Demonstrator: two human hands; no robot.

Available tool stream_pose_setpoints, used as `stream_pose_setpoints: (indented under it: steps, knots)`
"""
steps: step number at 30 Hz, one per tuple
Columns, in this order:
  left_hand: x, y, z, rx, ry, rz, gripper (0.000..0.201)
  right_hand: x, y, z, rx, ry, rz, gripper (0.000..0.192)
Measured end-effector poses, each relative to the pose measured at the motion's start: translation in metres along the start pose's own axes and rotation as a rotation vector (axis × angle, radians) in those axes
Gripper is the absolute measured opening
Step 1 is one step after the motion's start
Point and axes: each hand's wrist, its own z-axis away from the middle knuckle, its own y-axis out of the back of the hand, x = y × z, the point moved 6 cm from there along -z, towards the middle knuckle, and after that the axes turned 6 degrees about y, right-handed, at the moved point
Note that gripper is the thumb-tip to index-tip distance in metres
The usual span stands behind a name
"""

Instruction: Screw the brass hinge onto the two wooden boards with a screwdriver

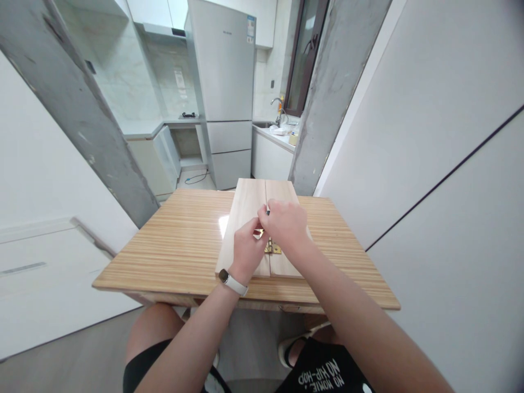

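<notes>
Where two boards (262, 218) meet: one brass hinge (273, 248), two hands.

The bench (172, 256) top is wood with fine lengthwise stripes, smooth and semi-glossy, showing a bright reflection near its middle. The two boards (249, 207) lying on it are pale, planed wood with a matt, even face. The hinge (273, 248) across their seam is polished brass-coloured metal. The watch band (235, 284) on the left wrist is smooth white material, probably plastic or rubber. The refrigerator (225, 82) behind has a satin grey metallic finish. The door-frame pillars (82, 114) are rough, bare cement.
</notes>
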Motion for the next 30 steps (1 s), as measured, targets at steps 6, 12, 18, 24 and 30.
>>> stream_pose_setpoints:
  steps: [6, 12, 18, 24, 30]
  knots:
    - [-0.005, 0.002, -0.004, -0.062, -0.014, 0.000, 0.015, 0.003, 0.001, 0.001, -0.021, 0.049, -0.036, 0.056]
    - [-0.010, 0.001, -0.011, -0.159, -0.048, 0.048, 0.016, 0.011, 0.014, -0.003, -0.111, 0.320, -0.374, 0.023]
    - [-0.018, -0.003, -0.023, -0.382, -0.006, 0.211, 0.023, 0.009, 0.021, -0.002, -0.277, 0.497, -0.517, 0.024]
    - [-0.025, -0.005, -0.029, -0.573, 0.025, 0.327, 0.032, 0.007, 0.019, -0.003, -0.281, 0.510, -0.540, 0.023]
    - [-0.019, 0.001, -0.025, -0.503, -0.004, 0.269, 0.028, 0.012, 0.008, -0.005, -0.201, 0.471, -0.555, 0.022]
